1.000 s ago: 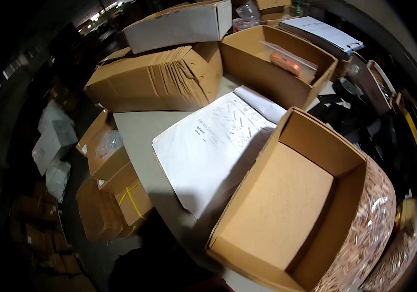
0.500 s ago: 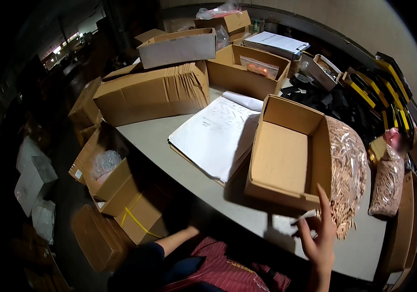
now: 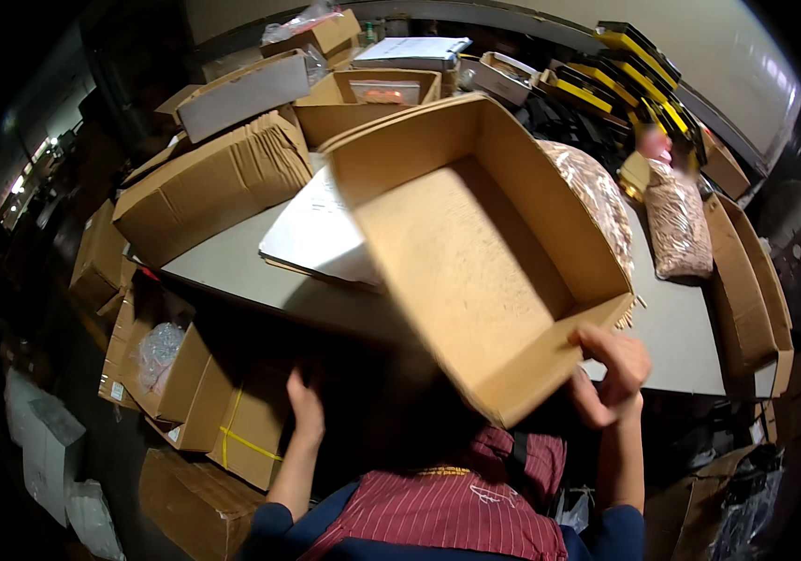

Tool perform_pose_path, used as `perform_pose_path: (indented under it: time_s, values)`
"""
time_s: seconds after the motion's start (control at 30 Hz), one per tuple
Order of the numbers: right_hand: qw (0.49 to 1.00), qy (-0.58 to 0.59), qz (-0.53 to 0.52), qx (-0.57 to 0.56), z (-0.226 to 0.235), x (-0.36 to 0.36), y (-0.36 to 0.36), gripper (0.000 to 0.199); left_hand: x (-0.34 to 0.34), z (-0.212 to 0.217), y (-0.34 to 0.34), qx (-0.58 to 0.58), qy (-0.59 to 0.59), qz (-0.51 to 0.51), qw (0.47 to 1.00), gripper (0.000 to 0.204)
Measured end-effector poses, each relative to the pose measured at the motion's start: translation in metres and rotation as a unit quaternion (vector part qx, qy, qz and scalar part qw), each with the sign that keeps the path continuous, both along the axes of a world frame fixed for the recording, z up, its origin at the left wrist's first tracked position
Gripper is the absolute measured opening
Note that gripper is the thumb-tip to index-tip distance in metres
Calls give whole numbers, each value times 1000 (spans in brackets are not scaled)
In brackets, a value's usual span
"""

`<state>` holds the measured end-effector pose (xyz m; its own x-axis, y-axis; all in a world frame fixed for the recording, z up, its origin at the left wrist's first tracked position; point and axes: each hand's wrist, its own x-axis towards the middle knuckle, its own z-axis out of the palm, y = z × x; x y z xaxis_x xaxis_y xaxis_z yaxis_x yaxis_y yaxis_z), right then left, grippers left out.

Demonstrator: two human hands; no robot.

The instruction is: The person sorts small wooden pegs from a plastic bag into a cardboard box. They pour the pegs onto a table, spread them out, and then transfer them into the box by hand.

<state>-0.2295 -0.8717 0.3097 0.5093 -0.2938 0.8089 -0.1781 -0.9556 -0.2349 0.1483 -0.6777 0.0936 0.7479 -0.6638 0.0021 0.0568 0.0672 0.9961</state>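
An open cardboard box (image 3: pixel 456 243) hangs tilted over the near edge of the table, its inside bare. My right hand (image 3: pixel 613 369) is closed on the rim of its near right wall, thumb outside. My left hand (image 3: pixel 305 397) is raised left of the box and apart from it, fingers spread and partly in shadow, with nothing in it. Behind the box lies a clear plastic bag of wooden dowels (image 3: pixel 592 192), partly hidden by the box's wall. A pad of white paper (image 3: pixel 316 229) lies under the box's left side.
A second bag of dowels (image 3: pixel 679 224) stands at the right beside tall cardboard trays (image 3: pixel 742 280). Closed and open boxes (image 3: pixel 213 187) line the back left. Yellow and black pieces (image 3: pixel 639 65) are stacked at the far right. Lower left, cartons (image 3: pixel 199 500) stand on the floor.
My right hand has taken hold of the box, which has risen off the table, tilted and come toward me. My left hand has come up into view. The whole view has shifted.
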Motion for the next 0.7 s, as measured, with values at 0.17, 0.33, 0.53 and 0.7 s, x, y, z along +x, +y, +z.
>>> perform_pose_path:
  time_s: [0.17, 0.33, 0.53, 0.7]
  values:
    - [988, -36, -91, 117, -12, -86, 59, 38, -30, 109, -15, -114, 105, -233, 960, 82]
    - [981, 8, -62, 182, -48, -124, 86, 26, -47, 145, -8, 66, -31, -487, 870, 115]
    - [890, 36, -136, 434, -122, -164, 92, 23, -96, 111, -32, 203, -115, -527, 818, 116]
    - [894, -15, -164, 417, -168, -175, 73, 17, -126, 96, -43, 216, -178, -481, 831, 111]
